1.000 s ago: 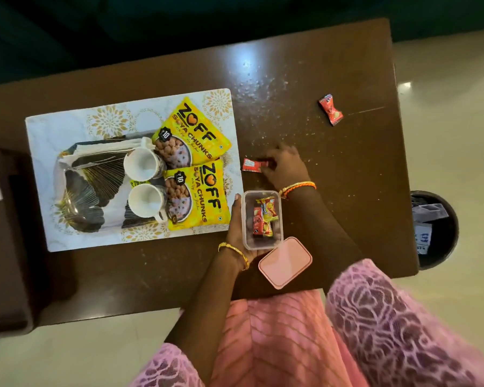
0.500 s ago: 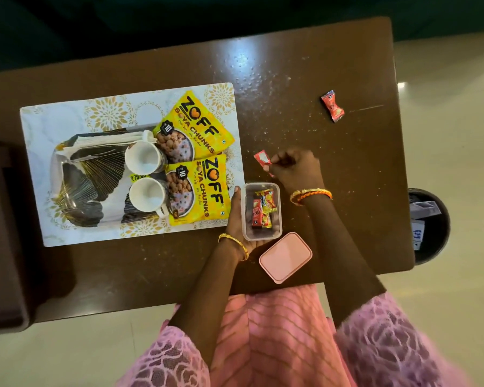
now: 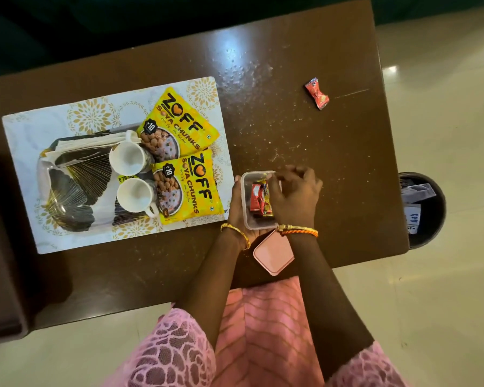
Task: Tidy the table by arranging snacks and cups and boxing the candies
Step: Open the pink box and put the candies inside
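A small clear box [image 3: 256, 223] stands on the brown table [image 3: 333, 163] near its front edge, with several red and yellow wrapped candies [image 3: 257, 198] inside. My left hand [image 3: 235, 209] grips the box's left wall. Over the box's right side hovers my right hand [image 3: 296, 195], fingers curled down into it; whether a candy is still between them is hidden. One red wrapped candy [image 3: 317, 93] lies alone at the far right of the table. The pink lid [image 3: 273, 254] lies just in front of the box. Two yellow snack packets [image 3: 179, 121] [image 3: 189, 188] and two white cups [image 3: 127, 157] [image 3: 136, 195] sit on the left.
The cups rest on a dark patterned tray [image 3: 67, 191] set on a white floral placemat [image 3: 34, 127]. A black bin [image 3: 422, 210] with papers stands on the floor off the table's right edge. A dark seat edge shows at the far left.
My right hand picked up a red candy from the table beyond the box, lifted it, and moved back over the box. The left hand has stayed on the box.
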